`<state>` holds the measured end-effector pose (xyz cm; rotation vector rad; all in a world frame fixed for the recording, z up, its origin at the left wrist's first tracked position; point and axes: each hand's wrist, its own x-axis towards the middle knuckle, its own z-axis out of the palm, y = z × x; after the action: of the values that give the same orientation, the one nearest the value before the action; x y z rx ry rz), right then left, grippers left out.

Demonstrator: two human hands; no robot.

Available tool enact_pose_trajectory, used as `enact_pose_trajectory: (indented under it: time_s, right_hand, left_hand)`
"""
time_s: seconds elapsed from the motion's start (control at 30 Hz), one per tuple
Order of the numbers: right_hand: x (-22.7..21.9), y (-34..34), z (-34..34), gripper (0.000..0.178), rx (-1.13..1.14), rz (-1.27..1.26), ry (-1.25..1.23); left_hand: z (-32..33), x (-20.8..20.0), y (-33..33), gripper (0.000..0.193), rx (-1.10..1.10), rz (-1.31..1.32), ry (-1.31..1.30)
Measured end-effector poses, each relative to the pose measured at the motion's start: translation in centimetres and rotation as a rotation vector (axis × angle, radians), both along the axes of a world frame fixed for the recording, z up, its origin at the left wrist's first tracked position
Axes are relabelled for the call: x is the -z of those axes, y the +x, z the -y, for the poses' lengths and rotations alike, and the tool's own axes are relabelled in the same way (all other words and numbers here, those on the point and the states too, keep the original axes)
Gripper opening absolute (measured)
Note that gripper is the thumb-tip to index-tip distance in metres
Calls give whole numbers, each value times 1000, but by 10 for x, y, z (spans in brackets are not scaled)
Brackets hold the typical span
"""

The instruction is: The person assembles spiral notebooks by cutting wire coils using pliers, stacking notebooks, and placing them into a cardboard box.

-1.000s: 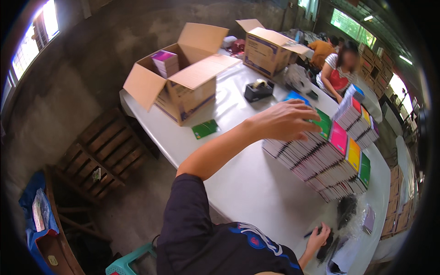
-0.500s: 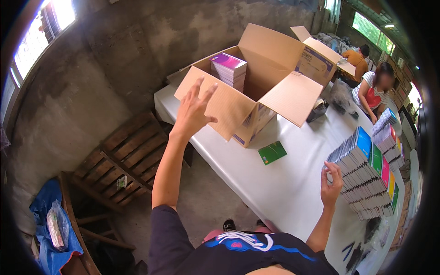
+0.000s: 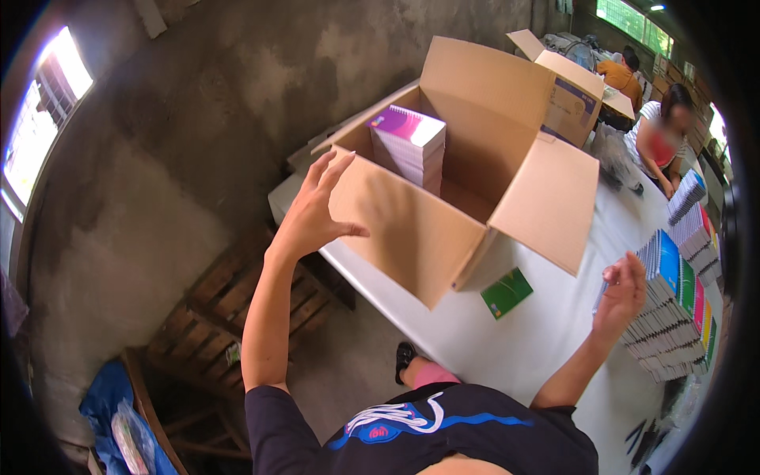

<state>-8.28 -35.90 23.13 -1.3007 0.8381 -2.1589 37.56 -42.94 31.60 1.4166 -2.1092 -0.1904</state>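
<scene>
My left hand (image 3: 317, 206) is raised at the left end of the front flap of an open cardboard box (image 3: 431, 226). Its fingers are spread, with nothing in them, and a hand-shaped shadow falls on the flap. Inside the box, against its left side, stands a pile of spiral notebooks (image 3: 408, 142) with a purple cover on top. My right hand (image 3: 621, 297) is up beside the tall stacks of spiral notebooks (image 3: 673, 309); its fingers are loosely bent and nothing shows in them. A single green notebook (image 3: 507, 293) lies on the white table between box and right hand.
The box stands on the white-covered table (image 3: 443, 324) near a bare wall. Behind it is another open carton (image 3: 570, 111). A person (image 3: 661, 134) sits at the far right side. Wooden slats (image 3: 229, 293) and a blue sheet (image 3: 119, 404) are at the lower left.
The view has shifted, and the box and its notebooks appear larger. My left hand has turned more sideways, thumb pointing right. My right hand has risen a little beside the stacks.
</scene>
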Motion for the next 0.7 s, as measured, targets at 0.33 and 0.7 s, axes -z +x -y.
enact_pose_trajectory:
  time_s: [0.33,0.7]
  right_hand:
    - [-135,124,94,64,-629,172,440]
    - [-132,170,135,80,-323,-44,1110]
  left_hand:
    - [118,22,66,128,253,80,78]
    - [208,22,88,142,719,-36,129]
